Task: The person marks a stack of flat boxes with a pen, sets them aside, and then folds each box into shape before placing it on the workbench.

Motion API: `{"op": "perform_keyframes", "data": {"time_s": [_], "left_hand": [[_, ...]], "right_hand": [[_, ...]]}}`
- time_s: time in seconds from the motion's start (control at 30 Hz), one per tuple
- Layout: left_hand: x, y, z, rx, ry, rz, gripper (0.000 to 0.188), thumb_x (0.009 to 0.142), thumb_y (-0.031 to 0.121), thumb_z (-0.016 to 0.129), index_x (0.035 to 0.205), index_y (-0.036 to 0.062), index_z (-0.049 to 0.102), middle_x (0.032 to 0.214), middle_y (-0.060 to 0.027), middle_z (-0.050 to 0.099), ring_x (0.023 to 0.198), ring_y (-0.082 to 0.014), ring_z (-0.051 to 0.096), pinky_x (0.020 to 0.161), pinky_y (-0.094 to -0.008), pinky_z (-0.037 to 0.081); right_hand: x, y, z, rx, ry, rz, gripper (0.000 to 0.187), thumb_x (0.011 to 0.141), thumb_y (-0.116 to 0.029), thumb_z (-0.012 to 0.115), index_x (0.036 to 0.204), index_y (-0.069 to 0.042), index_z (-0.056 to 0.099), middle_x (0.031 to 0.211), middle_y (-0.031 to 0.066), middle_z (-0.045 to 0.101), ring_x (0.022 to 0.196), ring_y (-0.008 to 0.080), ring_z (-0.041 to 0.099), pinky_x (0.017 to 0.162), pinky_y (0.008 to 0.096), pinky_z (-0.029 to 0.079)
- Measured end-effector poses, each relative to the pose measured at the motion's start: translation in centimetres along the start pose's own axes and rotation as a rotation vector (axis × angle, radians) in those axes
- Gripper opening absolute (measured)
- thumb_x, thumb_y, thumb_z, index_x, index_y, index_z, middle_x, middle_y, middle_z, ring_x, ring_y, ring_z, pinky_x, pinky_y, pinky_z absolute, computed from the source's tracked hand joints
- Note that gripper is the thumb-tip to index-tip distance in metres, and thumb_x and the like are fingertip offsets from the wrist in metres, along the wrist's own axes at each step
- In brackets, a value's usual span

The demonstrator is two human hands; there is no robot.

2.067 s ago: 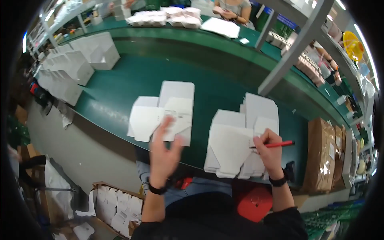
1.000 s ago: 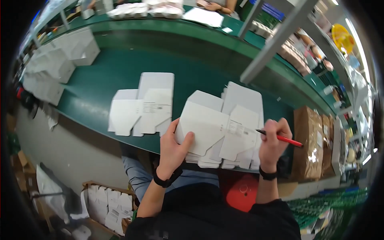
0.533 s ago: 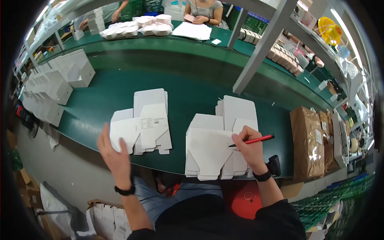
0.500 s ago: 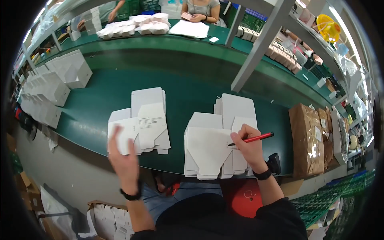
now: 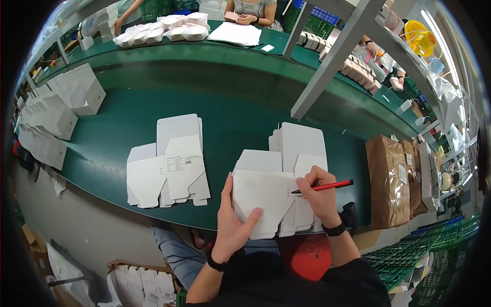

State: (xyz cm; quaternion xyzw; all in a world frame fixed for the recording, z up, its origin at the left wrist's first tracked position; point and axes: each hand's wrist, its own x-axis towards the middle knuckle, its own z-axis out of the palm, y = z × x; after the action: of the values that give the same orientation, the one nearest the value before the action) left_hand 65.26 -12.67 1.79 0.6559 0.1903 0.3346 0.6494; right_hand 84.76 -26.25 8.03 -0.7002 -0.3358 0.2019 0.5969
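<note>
A pile of flat white box blanks [image 5: 263, 197] lies near the front edge of the green table, in front of me. My left hand [image 5: 234, 222] rests at its left side, thumb spread across the top sheet and fingers stretched along the edge. Between the fingers of my right hand [image 5: 318, 197] is a red pen [image 5: 332, 185] with a black tip. That tip points left and is at or just over the top blank, beside a column of small grey marks; contact cannot be made out. To the left lies a second pile of flattened boxes [image 5: 184, 166], one with printed text.
Folded white boxes [image 5: 84, 92] stand at the far left. A brown wrapped package [image 5: 386, 181] sits at the right, behind it a grey metal post [image 5: 327, 66]. Across the table, white bundles [image 5: 179, 29] lie near other people at work. Below is a red stool [image 5: 307, 256].
My left hand has moved right, from over the left pile onto the pile in front of me. My right hand keeps the pen in nearly the same place. The view has shifted slightly.
</note>
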Motion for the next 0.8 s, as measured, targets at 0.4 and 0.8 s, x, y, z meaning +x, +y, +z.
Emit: {"op": "perform_keyframes", "data": {"time_s": [0.4, 0.8], "left_hand": [[1.0, 0.0, 2.0, -0.121, 0.007, -0.053, 0.087, 0.092, 0.008, 0.072, 0.164, -0.0027, 0.023, 0.151, -0.0227, 0.05, 0.135, -0.0288, 0.054, 0.114, -0.0379, 0.042], [0.4, -0.6, 2.2, -0.055, -0.002, -0.006, 0.086, 0.094, 0.011, 0.07, 0.164, -0.0035, 0.023, 0.15, -0.0227, 0.052, 0.131, -0.0283, 0.057, 0.112, -0.0386, 0.044]], "right_hand": [[0.1, -0.7, -0.4, -0.192, 0.134, -0.107, 0.04, 0.093, -0.001, 0.073, 0.069, -0.008, 0.042, 0.062, -0.0055, 0.05, 0.058, 0.0028, 0.043, 0.053, 0.0224, 0.034], [-0.6, 1.3, -0.4, -0.295, 0.143, -0.195, 0.036, 0.087, 0.006, 0.068, 0.065, -0.003, 0.041, 0.058, -0.0024, 0.043, 0.057, 0.0044, 0.036, 0.051, 0.0254, 0.031]]}}
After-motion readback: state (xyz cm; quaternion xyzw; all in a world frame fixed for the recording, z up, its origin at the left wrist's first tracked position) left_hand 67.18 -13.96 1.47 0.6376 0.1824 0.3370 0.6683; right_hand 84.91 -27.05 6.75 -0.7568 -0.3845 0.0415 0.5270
